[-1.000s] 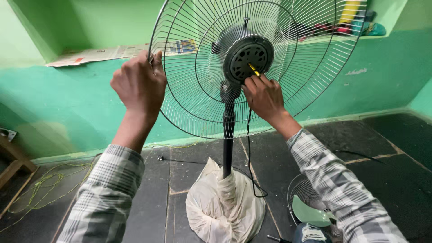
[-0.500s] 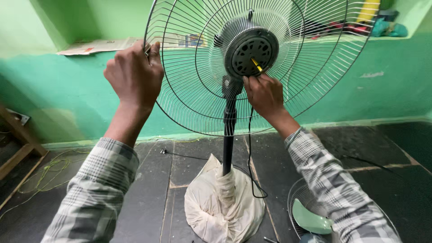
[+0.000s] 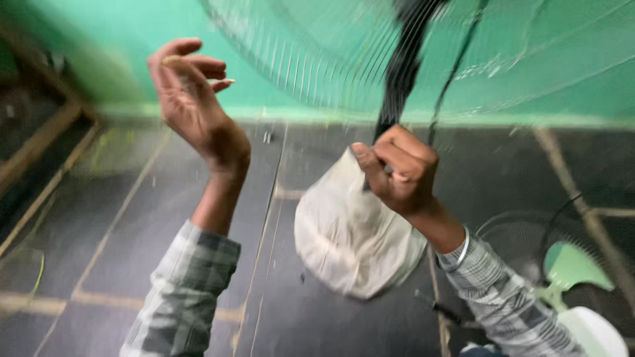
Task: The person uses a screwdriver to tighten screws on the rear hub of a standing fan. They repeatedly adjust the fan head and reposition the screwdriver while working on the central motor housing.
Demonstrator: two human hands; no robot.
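View has dropped since half a second ago: motor hub is out of frame, only the lower arc of the wire fan guard (image 3: 317, 59) shows, at 12 o'clock. Right hand (image 3: 400, 168) has come down off the hub and is now a closed fist around the black fan pole (image 3: 403, 66), just right of centre. Left hand (image 3: 188, 92) has let go of the guard rim; it sits at 10 o'clock, fingers loosely curled, palm toward the guard, holding nothing, clear of the wires. Heavy motion blur, so fine contact is hard to read. Black cable (image 3: 456, 59) hangs just beside the pole at 1 o'clock. White cloth bag (image 3: 344, 238) wraps the pole base at 6 o'clock, on the dark tiled floor (image 3: 132, 244). Second fan guard with green blade (image 3: 569, 264) lies at 4 o'clock. Green wall (image 3: 562, 79) behind.
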